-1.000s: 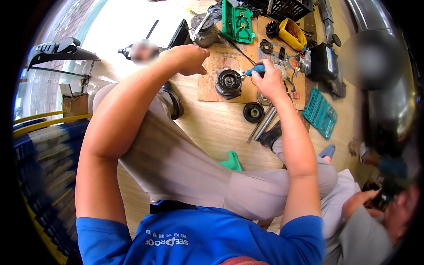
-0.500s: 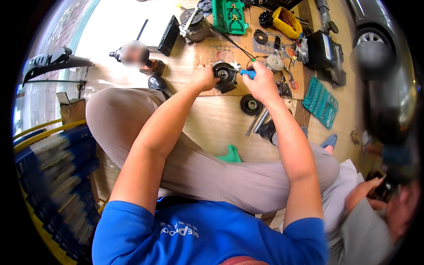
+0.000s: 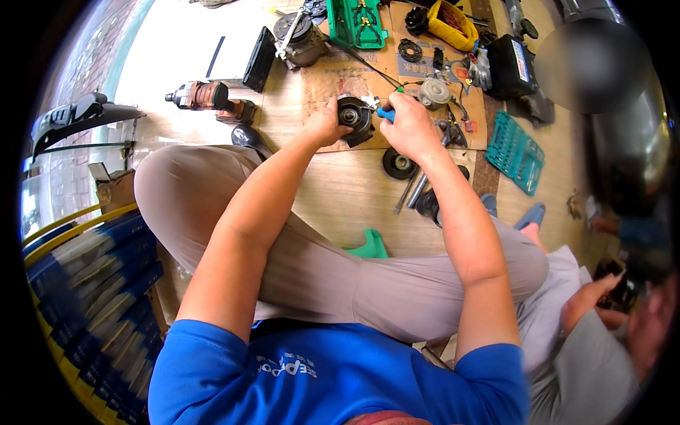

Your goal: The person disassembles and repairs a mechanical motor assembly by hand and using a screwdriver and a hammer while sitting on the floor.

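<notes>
A round black pulley-like metal part [image 3: 353, 113] stands on a sheet of cardboard [image 3: 322, 78] on the wooden floor. My left hand [image 3: 324, 125] grips its left side. My right hand [image 3: 409, 126] is closed on a blue-handled screwdriver [image 3: 386, 112], whose tip points into the part. A second black pulley ring [image 3: 399, 163] lies just below my right hand, beside some metal rods [image 3: 412, 191].
A power drill [image 3: 205, 95], a green tool case [image 3: 360, 21], a teal socket tray [image 3: 515, 149], a yellow bag [image 3: 450, 21] and a black box-shaped unit [image 3: 511, 65] lie around the cardboard. Another person [image 3: 595, 340] sits at my right. Blue and yellow stacked crates [image 3: 85, 283] stand at left.
My left hand came down from the far side and took hold of the round part. My right hand stayed on the screwdriver at the part. My head moved closer over it.
</notes>
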Available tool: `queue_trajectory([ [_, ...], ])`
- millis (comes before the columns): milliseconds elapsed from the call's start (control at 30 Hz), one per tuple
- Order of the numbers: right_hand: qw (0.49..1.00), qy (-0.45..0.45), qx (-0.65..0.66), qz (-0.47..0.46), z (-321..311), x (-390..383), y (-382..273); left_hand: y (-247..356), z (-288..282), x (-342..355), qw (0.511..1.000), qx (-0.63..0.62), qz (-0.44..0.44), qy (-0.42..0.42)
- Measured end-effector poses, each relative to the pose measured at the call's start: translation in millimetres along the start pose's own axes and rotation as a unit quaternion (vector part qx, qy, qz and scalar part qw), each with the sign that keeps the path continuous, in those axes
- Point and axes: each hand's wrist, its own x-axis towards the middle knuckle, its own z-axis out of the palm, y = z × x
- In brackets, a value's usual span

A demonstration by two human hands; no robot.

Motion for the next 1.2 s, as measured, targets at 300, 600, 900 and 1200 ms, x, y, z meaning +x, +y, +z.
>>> queue_trajectory([
  [300,0.959,-0.231,-0.054,0.154,-26,25,-25,16,71,3,0.89,-0.365,-0.153,0.227],
  [600,0.96,-0.229,-0.108,0.122,-11,13,-18,1,76,-5,0.897,-0.346,-0.053,0.271],
  [900,0.957,-0.245,-0.046,0.145,-7,45,-22,2,74,-6,0.9,-0.333,-0.048,0.278],
  [1200,0.964,-0.21,-0.082,0.144,-22,6,-13,0,79,-6,0.894,-0.359,-0.057,0.262],
])
